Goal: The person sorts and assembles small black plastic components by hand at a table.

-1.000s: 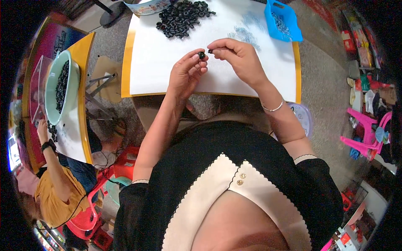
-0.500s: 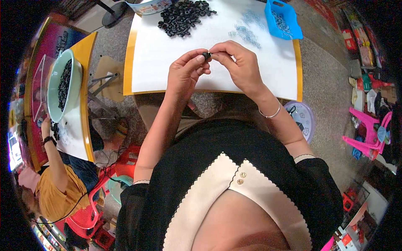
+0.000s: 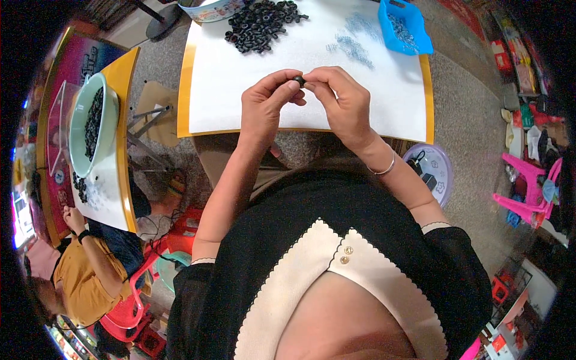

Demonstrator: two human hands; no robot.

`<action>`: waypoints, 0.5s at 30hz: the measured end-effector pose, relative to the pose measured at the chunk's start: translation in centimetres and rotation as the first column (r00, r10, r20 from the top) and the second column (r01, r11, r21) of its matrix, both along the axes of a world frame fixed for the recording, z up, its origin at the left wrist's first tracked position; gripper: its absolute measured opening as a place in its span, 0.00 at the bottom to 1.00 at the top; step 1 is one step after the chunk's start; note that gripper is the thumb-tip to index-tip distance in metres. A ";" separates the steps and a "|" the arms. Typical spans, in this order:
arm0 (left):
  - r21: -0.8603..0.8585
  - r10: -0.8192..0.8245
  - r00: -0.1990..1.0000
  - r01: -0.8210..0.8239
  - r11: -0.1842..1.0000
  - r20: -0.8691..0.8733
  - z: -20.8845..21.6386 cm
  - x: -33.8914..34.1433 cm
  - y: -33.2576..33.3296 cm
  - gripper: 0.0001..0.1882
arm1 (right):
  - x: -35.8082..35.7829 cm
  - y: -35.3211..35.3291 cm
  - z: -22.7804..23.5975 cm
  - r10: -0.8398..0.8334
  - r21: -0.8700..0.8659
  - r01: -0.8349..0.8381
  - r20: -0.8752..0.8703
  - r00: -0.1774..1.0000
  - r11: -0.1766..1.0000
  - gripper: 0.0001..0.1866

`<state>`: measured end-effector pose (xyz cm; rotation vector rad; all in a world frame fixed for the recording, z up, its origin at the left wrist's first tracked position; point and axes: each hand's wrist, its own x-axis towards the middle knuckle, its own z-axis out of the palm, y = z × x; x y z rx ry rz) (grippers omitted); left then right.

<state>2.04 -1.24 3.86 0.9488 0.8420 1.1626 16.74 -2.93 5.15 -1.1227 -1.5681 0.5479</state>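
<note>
The person's left hand pinches a small black piece above the white table, near its front edge; the right hand pinches its other side. Black parts heap toward the far left corner, a blue basket at the far right. From here, pale lettering at left is unclear. The floor is speckled grey.

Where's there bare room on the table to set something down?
The white tabletop is bare right of the right hand, bordered by the blue tray and right yellow edge; also left of the left hand, nearer than the pile of black parts. Crowded: far left, that pile beside a printed container; far right, small clear pieces scattered beside the tray.
</note>
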 end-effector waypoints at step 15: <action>-0.081 -0.186 0.978 0.194 0.978 0.090 0.6 -0.4 -0.1 0.15 | 0.3 -0.5 -0.5 0.058 0.124 -0.064 0.052 0.997 0.990 0.07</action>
